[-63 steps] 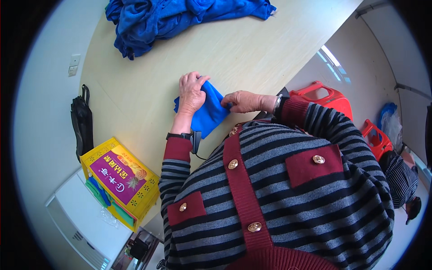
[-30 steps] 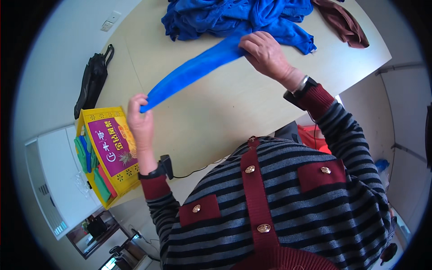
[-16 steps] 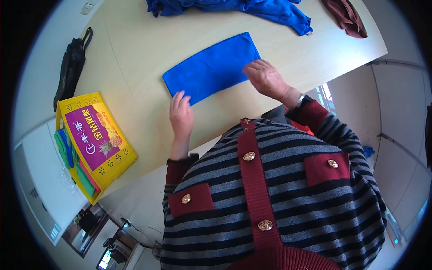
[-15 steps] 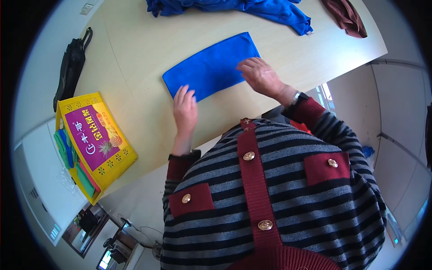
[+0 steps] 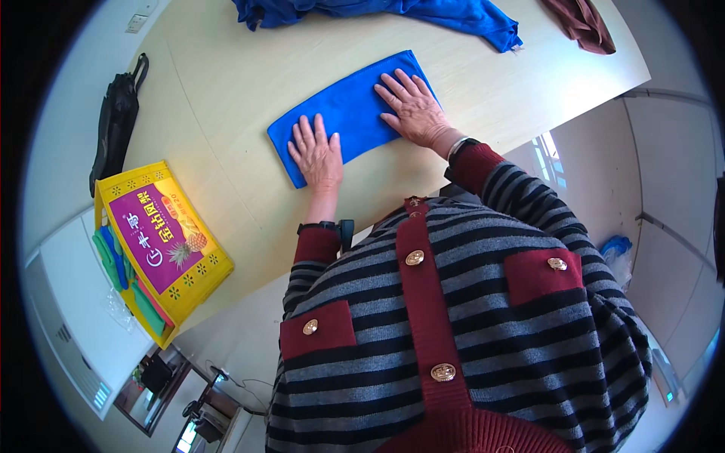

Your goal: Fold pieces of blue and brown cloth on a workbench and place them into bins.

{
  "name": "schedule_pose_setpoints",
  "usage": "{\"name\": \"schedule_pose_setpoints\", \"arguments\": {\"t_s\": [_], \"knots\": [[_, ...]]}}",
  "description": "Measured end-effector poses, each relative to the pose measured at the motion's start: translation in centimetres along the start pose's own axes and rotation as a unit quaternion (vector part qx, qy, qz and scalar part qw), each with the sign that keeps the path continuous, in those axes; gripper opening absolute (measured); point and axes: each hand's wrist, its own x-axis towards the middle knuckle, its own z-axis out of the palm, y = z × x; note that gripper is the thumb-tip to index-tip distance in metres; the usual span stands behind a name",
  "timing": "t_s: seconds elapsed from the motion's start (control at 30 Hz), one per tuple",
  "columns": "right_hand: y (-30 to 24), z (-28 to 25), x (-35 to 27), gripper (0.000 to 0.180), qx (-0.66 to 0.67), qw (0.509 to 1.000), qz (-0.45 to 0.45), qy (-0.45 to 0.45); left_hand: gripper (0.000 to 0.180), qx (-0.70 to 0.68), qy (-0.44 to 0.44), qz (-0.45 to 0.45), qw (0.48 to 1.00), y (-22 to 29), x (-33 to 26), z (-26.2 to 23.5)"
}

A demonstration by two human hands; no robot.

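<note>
A blue cloth (image 5: 355, 113), folded into a long rectangle, lies flat and slightly slanted on the pale table. My left hand (image 5: 316, 157) rests palm down on its left end, fingers stretched and a little spread. On the right end my right hand (image 5: 411, 108) lies flat as well, with its fingers spread toward the far edge. Neither hand grips anything. Parts of the cloth under both palms are hidden.
A rumpled pile of blue cloth (image 5: 445, 19) lies at the table's far side. Brown cloth (image 5: 585, 26) is at the far right. To the left are a black folded umbrella (image 5: 117, 113) and a yellow basket (image 5: 200, 275) holding colored cloths. The pale table (image 5: 226, 98) ends at the right.
Both hands have come down from the cloth's near edge and now lie flat on it. The right hand moved slightly left and away from me; the left moved right.
</note>
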Motion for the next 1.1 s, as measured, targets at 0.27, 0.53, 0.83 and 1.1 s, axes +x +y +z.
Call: {"name": "schedule_pose_setpoints", "arguments": {"t_s": [0.27,0.53,0.83,1.1], "knots": [[0.5,0.1,0.0,0.060,0.018,1.000,-0.005,0.001,0.063,-0.028,0.010,0.045,0.999,-2.9,-1.8,-0.9],[0.6,0.1,0.1,0.060,0.015,1.000,-0.013,0.006,0.064,-0.075,-0.043,0.193,0.977,3.3,-3.5,-2.4],[0.4,-0.1,-0.1,0.061,0.014,1.000,-0.011,0.005,0.066,-0.099,0.028,-0.133,0.986,-6.6,-4.7,-0.8],[-2.0,-0.9,0.7,0.060,0.039,0.999,0.009,0.001,0.054,-0.294,-0.113,-0.337,0.887,-7.4,1.6,-0.2]]}}
